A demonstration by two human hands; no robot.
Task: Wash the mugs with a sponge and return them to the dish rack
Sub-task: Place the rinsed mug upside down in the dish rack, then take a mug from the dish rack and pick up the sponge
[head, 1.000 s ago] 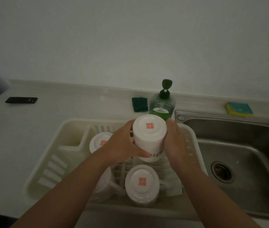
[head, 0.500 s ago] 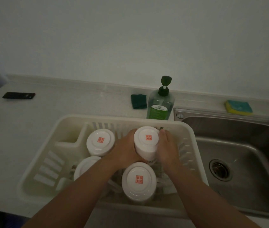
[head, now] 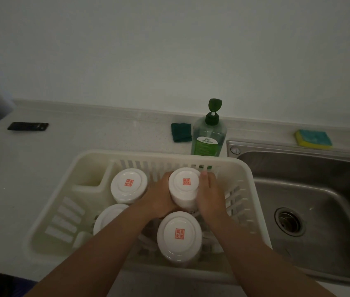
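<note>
Head | left hand (head: 159, 200), right hand (head: 209, 196) fingers clamp inverted mug (head: 183, 185) | near dish rack (head: 139, 155) back rim

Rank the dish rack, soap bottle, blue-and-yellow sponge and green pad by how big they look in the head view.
1. dish rack, largest by far.
2. soap bottle.
3. blue-and-yellow sponge and green pad: they look about alike, so I won't rank those two.

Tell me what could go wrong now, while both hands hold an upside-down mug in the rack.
The held mug, gripped by the left hand and right hand, sits close to the front mug; they may knock and chip. The rack is crowded, so fingers could catch between mugs on release.
</note>
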